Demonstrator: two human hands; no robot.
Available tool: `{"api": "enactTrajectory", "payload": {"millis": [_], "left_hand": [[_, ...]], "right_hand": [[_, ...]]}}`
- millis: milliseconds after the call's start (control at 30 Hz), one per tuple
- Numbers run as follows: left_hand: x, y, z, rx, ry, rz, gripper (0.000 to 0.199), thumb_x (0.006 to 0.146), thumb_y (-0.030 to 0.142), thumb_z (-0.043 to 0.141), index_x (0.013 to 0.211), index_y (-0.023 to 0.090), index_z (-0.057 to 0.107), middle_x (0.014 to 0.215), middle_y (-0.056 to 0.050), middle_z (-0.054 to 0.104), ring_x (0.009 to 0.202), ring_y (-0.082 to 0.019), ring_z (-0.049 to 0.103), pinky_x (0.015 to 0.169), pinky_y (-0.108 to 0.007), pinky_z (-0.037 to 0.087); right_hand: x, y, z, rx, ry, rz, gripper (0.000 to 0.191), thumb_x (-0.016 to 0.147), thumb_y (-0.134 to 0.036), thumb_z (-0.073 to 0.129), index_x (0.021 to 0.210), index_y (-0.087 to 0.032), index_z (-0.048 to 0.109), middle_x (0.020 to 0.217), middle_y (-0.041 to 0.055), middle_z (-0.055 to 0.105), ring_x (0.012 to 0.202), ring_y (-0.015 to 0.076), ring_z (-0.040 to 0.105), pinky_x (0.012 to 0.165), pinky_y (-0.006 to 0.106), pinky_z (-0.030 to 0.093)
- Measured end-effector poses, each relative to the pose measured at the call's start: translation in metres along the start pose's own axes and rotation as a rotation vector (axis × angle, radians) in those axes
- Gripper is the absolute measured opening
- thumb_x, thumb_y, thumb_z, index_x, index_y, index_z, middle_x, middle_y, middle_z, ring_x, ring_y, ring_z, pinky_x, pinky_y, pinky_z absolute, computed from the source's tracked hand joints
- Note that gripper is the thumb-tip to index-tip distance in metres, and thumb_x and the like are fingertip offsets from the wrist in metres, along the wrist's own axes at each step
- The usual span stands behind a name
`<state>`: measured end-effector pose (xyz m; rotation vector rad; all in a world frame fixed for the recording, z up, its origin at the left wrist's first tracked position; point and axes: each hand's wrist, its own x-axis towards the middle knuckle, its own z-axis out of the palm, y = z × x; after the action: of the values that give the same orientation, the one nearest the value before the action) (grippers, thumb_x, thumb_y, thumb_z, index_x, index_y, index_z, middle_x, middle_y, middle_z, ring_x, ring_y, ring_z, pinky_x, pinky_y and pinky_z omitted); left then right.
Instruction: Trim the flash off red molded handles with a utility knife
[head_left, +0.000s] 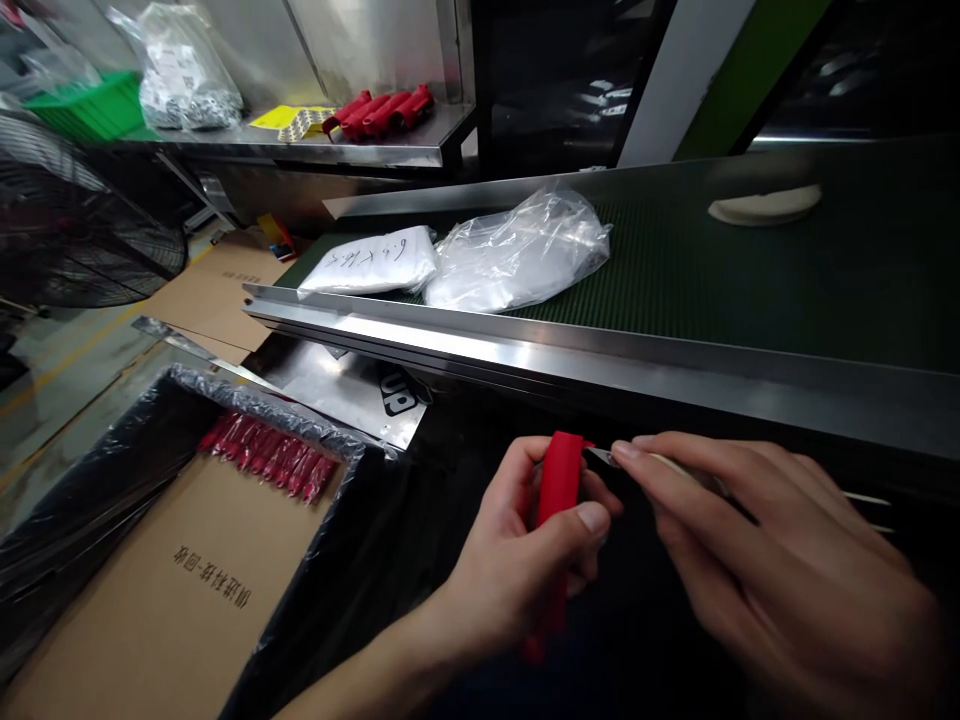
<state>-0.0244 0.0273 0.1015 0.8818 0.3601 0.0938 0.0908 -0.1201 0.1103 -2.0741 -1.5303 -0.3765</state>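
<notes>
Dark green belting is framed by metal rails on a conveyor (652, 285) in a workshop, seen from a head-worn camera. Beyond its far left end, four red pieces (382, 112), a yellow sheet (277, 117), a stuffed clear bag (184, 75) and a green basket (94, 108) are held on a metal bench (352, 155). On the belt, a marked white packet (367, 262) is set against a clear plastic bag (525, 255); a curved cream object (765, 207) is seen farther right.

Just in front of the conveyor's near rail, a red part (561, 475) is gripped by the left hand (502, 570), its fingers curled around the back and its thumb laid across the front. The part's long axis is pointed from the person's body toward the rail, the lower end angled slightly left. A slim metal tool (600, 455) is pinched by the fingertips of the right hand (780, 560), its tip brought to the part's upper right edge; whether contact is made cannot be told.

Left of the hands, below the conveyor, plastic-wrapped red pieces (266, 455) are lined up on a cardboard sheet (217, 600) inside a black-lined box (176, 375).
</notes>
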Motion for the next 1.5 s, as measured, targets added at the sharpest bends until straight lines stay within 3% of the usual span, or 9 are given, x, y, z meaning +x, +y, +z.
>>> {"api": "enactTrajectory", "payload": {"millis": [333,467,533,667,800,1033,1200,1400,1500], "left_hand": [[-0.005,0.000,0.003,-0.030,-0.015,-0.020,0.024,0.087,0.021,0.064,0.103,0.019,0.046,0.095,0.000,0.058,0.052,-0.002,0.049,0.044,-0.014,0.035],[-0.017,-0.005,0.001,-0.069,-0.146,-0.051,0.031,0.085,0.026,0.071,0.103,0.020,0.047,0.094,-0.003,0.063,0.058,-0.003,0.052,0.049,-0.011,0.039],[-0.019,-0.007,0.000,-0.118,-0.144,-0.062,0.031,0.085,0.027,0.071,0.102,0.020,0.047,0.092,-0.003,0.064,0.055,-0.004,0.053,0.047,-0.011,0.040],[-0.011,-0.011,0.000,-0.230,-0.069,-0.077,0.026,0.083,0.025,0.066,0.100,0.019,0.046,0.087,-0.002,0.063,0.049,-0.004,0.050,0.040,-0.012,0.040],[-0.007,-0.011,0.000,-0.314,-0.139,-0.117,0.025,0.085,0.028,0.061,0.103,0.020,0.045,0.088,-0.003,0.062,0.050,-0.006,0.051,0.038,-0.012,0.041],[-0.008,-0.015,0.002,-0.427,-0.229,-0.207,0.025,0.088,0.027,0.057,0.108,0.021,0.044,0.091,-0.004,0.059,0.052,-0.007,0.052,0.038,-0.012,0.041],[-0.008,-0.021,0.000,-0.441,-0.258,-0.184,0.024,0.088,0.026,0.054,0.109,0.023,0.044,0.088,-0.004,0.060,0.051,-0.007,0.051,0.039,-0.011,0.040],[-0.016,-0.022,0.004,-0.378,-0.282,-0.157,0.030,0.079,0.023,0.066,0.105,0.018,0.051,0.081,-0.006,0.066,0.048,-0.006,0.052,0.041,-0.011,0.041],[-0.015,-0.023,0.002,-0.458,-0.332,-0.206,0.025,0.089,0.035,0.057,0.109,0.020,0.051,0.087,-0.011,0.069,0.048,-0.010,0.059,0.037,-0.013,0.042]], "right_hand": [[-0.006,0.009,0.004,0.005,0.005,0.009,0.051,0.089,-0.003,0.057,0.137,-0.021,0.057,0.115,0.0100,0.064,0.100,0.0238,0.060,0.083,0.040,0.044],[-0.012,0.024,-0.002,-0.007,0.151,0.164,0.059,0.088,-0.008,0.060,0.140,-0.034,0.055,0.121,0.0054,0.064,0.103,0.0276,0.063,0.088,0.044,0.047],[-0.015,0.024,-0.005,0.059,0.162,0.199,0.055,0.090,-0.010,0.058,0.137,-0.037,0.057,0.123,0.0023,0.063,0.104,0.0255,0.063,0.090,0.042,0.048],[-0.019,0.005,-0.005,0.200,0.083,0.078,0.051,0.088,-0.005,0.059,0.134,-0.025,0.059,0.123,0.0060,0.061,0.109,0.0225,0.060,0.087,0.038,0.049],[-0.016,-0.011,-0.001,0.217,0.063,0.053,0.048,0.086,0.002,0.057,0.130,-0.018,0.060,0.122,0.0084,0.059,0.110,0.0206,0.058,0.087,0.037,0.047],[-0.020,-0.014,0.000,0.243,0.050,0.099,0.046,0.088,0.001,0.056,0.129,-0.020,0.060,0.124,0.0081,0.059,0.110,0.0197,0.057,0.086,0.037,0.046],[-0.025,-0.009,0.002,0.248,0.043,0.061,0.052,0.085,0.002,0.058,0.132,-0.019,0.060,0.125,0.0090,0.059,0.111,0.0209,0.058,0.086,0.037,0.048],[-0.020,0.002,0.000,0.160,0.157,0.161,0.051,0.086,0.000,0.060,0.131,-0.024,0.061,0.118,0.0068,0.064,0.102,0.0212,0.063,0.085,0.037,0.049],[-0.022,0.008,-0.006,0.207,0.109,0.154,0.055,0.088,-0.004,0.058,0.136,-0.031,0.057,0.122,0.0036,0.062,0.106,0.0225,0.062,0.086,0.038,0.049]]}}
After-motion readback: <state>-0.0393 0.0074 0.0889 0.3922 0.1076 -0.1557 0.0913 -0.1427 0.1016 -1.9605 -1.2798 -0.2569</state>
